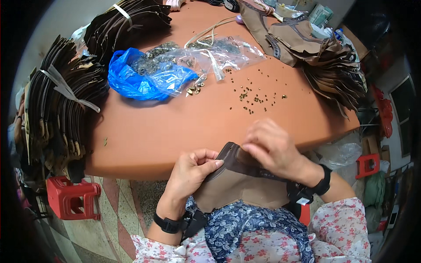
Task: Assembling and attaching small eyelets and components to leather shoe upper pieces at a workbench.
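A brown shoe upper piece (239, 190) with a darker edge strip lies across my lap, leaning against the table's front edge. My left hand (188, 173) pinches its dark upper corner between thumb and fingers. Above the same dark strip is my right hand (276, 147), its fingers curled together and slightly blurred; what they hold, if anything, is hidden. Beyond it, many small brass-coloured eyelets (256, 100) are scattered over the orange-brown table (149, 131).
Bundled dark leather pieces (61, 101) stand at the left, with another tied bundle (127, 26) behind. Brown uppers (333, 61) are stacked at the right. A blue plastic bag (127, 79) and clear bags (228, 50) lie mid-table. Red stools (72, 197) stand on the floor.
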